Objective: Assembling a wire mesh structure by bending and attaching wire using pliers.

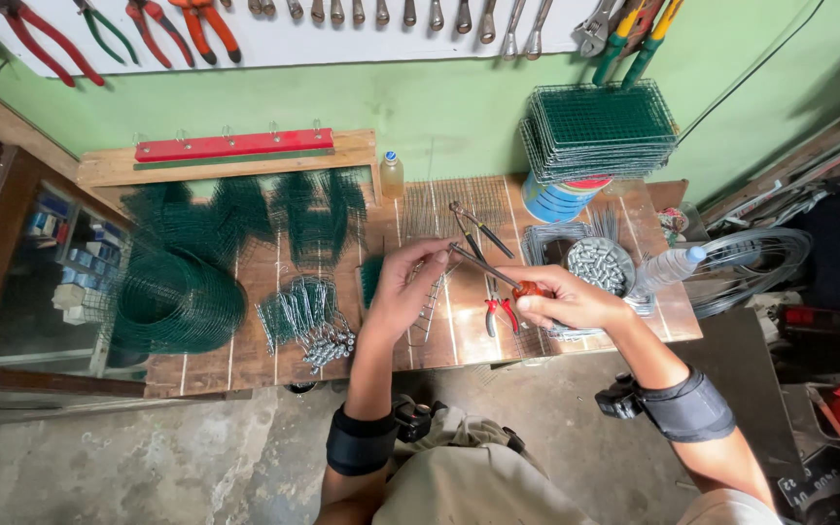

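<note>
From the head camera, the right hand (pixel 568 299) has its fingers clamped on the red handles of a pair of long-nose pliers (pixel 486 268), whose tip points left toward the left hand (pixel 402 288). The left hand's fingers are pinched together on a thin wire piece (pixel 429 292) at the pliers' tip, held just above the wooden surface (pixel 245 360). A second pair of red-handled pliers (pixel 500 311) lies on the surface just below the hands, and grey pliers (pixel 478 227) lie behind them. A round bowl of small metal parts (pixel 600 264) sits just beside the right hand. A roll of green wire mesh (pixel 175 303) rests at the surface's left end, well apart, and a stack of green mesh panels (pixel 599 128) stands at the back right.
</note>
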